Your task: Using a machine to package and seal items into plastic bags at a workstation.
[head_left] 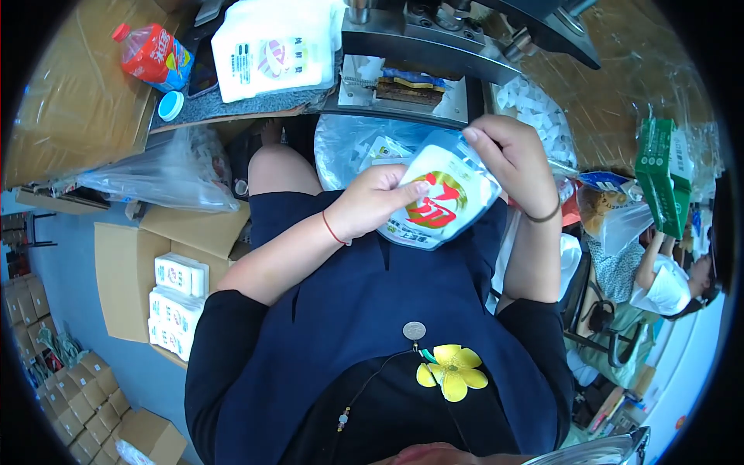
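I hold a white plastic pouch (444, 200) with a red and green round mark over my lap. My left hand (370, 203) grips its left side, thumb lying across the front. My right hand (510, 159) pinches its upper right corner from above. Just beyond the pouch a clear plastic bag (349, 143) holds more such pouches. Above that stands a metal press machine (422, 46) with a brown block on its plate.
An open cardboard box (124, 271) of white packets sits at my left. A stack of white pouches (275, 46), a red bottle (153, 54) and a blue cap (170, 105) lie on the bench. Another person (666, 279) sits at right near green boxes (663, 174).
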Demonstrator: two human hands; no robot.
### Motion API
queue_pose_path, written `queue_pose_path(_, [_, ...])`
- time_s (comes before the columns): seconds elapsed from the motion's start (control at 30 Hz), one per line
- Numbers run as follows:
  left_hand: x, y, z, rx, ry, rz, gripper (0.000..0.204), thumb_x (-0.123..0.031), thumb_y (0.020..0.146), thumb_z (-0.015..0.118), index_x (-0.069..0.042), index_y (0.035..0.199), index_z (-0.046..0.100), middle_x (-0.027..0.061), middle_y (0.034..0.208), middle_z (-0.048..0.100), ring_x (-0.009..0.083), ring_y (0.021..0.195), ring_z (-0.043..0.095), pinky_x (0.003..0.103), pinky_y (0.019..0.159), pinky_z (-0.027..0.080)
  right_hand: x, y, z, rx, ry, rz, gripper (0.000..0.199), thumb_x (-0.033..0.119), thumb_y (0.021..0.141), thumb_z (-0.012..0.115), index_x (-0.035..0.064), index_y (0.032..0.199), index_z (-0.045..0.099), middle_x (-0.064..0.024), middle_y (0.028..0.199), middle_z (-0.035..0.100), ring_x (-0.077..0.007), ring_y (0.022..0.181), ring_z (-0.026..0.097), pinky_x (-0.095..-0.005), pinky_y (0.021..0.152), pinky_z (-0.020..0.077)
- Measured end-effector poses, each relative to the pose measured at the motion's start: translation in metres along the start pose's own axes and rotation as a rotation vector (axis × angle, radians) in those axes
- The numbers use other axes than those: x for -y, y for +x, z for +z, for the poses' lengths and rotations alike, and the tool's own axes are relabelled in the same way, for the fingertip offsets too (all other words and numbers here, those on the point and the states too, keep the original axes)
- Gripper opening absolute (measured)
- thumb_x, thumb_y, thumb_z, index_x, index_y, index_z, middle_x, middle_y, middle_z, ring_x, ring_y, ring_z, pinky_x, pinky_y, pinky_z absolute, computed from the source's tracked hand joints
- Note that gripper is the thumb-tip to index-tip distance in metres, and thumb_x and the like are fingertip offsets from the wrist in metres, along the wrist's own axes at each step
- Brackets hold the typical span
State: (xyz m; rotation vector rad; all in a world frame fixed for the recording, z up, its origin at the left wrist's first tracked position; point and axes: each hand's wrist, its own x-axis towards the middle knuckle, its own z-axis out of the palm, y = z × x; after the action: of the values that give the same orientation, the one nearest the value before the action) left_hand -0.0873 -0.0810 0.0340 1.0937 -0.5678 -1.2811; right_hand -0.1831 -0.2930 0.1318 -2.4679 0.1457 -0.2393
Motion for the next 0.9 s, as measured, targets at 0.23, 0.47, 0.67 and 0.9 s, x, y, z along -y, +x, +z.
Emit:
queue_pose_path(0.23, [0.005, 0.007, -0.003, 0.048, -0.107, -0.014, 0.032, -0.004, 0.091, 0.068, 0.004, 0.122, 0.063, 0.0114, 0.112, 0.071, 0.0147, 0.098, 0.068, 0.032, 0.091, 0.054, -0.045, 0.007, -0.017, -0.210, -0.569, 0.104, 0.022, 0.019, 0.094, 0.061, 0.0082, 0.113, 0.068, -0.0180, 0.102, 0.067, -0.0363, 0.093, 0.065, -0.0433, 0.078, 0.0523])
queue_pose_path(0.47, [-0.024, 0.039, -0.054, -0.120, -0.283, -0.059, 0.034, 0.001, 0.088, 0.070, 0.005, 0.120, 0.063, 0.0170, 0.115, 0.071, 0.0236, 0.103, 0.071, 0.038, 0.093, 0.057, -0.111, -0.005, -0.013, 0.003, -0.815, 0.356, 0.030, 0.016, 0.084, 0.068, 0.0168, 0.114, 0.066, -0.0168, 0.105, 0.060, -0.0392, 0.091, 0.064, -0.0472, 0.077, 0.0534])
queue_pose_path(0.67, [-0.025, 0.041, -0.065, -0.590, 0.498, 0.200, 0.046, -0.011, 0.089, 0.071, 0.005, 0.127, 0.052, 0.0178, 0.116, 0.066, 0.0291, 0.105, 0.067, 0.041, 0.090, 0.054, -0.117, -0.007, -0.005, -0.304, -0.626, 0.281, 0.026, 0.010, 0.081, 0.071, 0.0140, 0.107, 0.068, -0.0163, 0.105, 0.059, -0.0404, 0.091, 0.064, -0.0468, 0.077, 0.0524])
queue_pose_path(0.9, [-0.043, -0.007, -0.140, -0.756, 1.986, 0.497, 0.058, -0.023, 0.089, 0.067, -0.014, 0.143, 0.049, 0.0215, 0.149, 0.042, 0.0406, 0.133, 0.046, 0.049, 0.104, 0.042, -0.133, -0.002, -0.015, -0.029, -0.582, 0.249, 0.030, 0.009, 0.083, 0.069, 0.0119, 0.112, 0.065, -0.0174, 0.111, 0.063, -0.0399, 0.101, 0.063, -0.0448, 0.085, 0.0518])
